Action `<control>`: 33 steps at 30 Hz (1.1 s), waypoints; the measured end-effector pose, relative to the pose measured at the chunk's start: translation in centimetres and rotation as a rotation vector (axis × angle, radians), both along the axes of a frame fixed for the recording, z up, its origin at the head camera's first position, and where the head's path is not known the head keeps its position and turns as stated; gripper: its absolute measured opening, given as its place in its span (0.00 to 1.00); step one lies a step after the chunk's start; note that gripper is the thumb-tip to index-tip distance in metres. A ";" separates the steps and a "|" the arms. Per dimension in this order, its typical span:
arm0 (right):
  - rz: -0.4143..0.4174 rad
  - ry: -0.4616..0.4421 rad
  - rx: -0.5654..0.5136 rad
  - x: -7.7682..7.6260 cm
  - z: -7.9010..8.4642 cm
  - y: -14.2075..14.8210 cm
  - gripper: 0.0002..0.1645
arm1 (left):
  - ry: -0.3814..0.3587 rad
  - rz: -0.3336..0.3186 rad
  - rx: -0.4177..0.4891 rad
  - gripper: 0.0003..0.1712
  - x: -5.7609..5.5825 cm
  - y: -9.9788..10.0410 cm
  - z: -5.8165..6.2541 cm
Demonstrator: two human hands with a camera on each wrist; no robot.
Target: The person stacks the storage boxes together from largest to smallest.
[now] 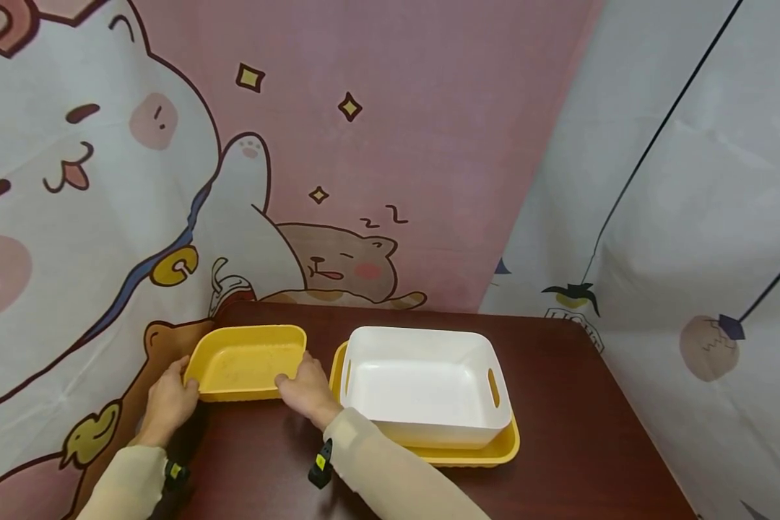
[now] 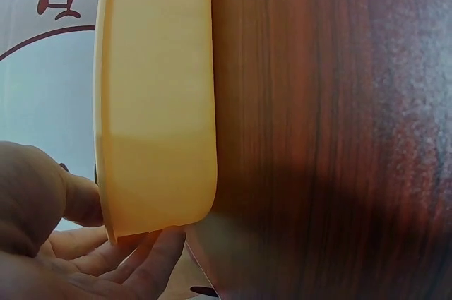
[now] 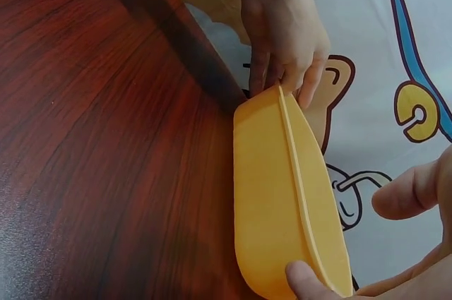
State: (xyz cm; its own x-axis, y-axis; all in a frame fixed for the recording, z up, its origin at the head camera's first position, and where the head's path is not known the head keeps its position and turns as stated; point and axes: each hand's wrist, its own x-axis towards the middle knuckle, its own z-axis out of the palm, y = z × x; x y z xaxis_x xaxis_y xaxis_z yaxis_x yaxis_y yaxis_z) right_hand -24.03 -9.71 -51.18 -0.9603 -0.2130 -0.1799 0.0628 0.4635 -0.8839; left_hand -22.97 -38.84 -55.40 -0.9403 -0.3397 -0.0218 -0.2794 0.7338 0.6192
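Both hands are at a yellow plastic tray (image 1: 250, 357) on the table's left side. My left hand (image 1: 170, 401) grips its left end, the thumb at the rim and the fingers beneath the corner in the left wrist view. At the opposite end, my right hand (image 1: 308, 390) holds the front right corner. One fingertip (image 3: 305, 282) presses the outer wall there, and another finger stands raised off the rim in the right wrist view. Right of this hand sits a white bin (image 1: 422, 375) with slot handles, inside a larger yellow tray (image 1: 509, 444).
A dark wood-grain table (image 1: 578, 433) bears the containers. Cartoon-printed cloth (image 1: 429, 144) hangs close behind the table and along both sides. The white bin and larger tray stand beside my right forearm (image 1: 396, 469).
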 end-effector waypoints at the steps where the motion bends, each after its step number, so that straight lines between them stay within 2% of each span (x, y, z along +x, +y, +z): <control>1: 0.004 0.004 0.000 0.0 0.0 0.0 0.51 | 0.000 -0.003 0.001 0.39 0.1 0.0 0.0; 9: 0.000 -0.007 -0.024 0.4 0.4 0.2 0.51 | 0.011 -0.013 -0.007 0.38 0.3 0.0 0.0; 19: -0.011 0.017 -0.024 0.3 1.0 0.2 0.52 | 0.056 0.018 -0.003 0.38 0.1 0.3 0.1; 26: 0.011 0.070 -0.016 0.5 1.6 0.0 0.52 | 0.117 0.048 -0.006 0.36 0.6 0.5 1.1; 33: 0.019 0.103 -0.051 1.2 3.0 0.5 0.53 | 0.171 0.062 -0.010 0.35 1.2 0.9 2.6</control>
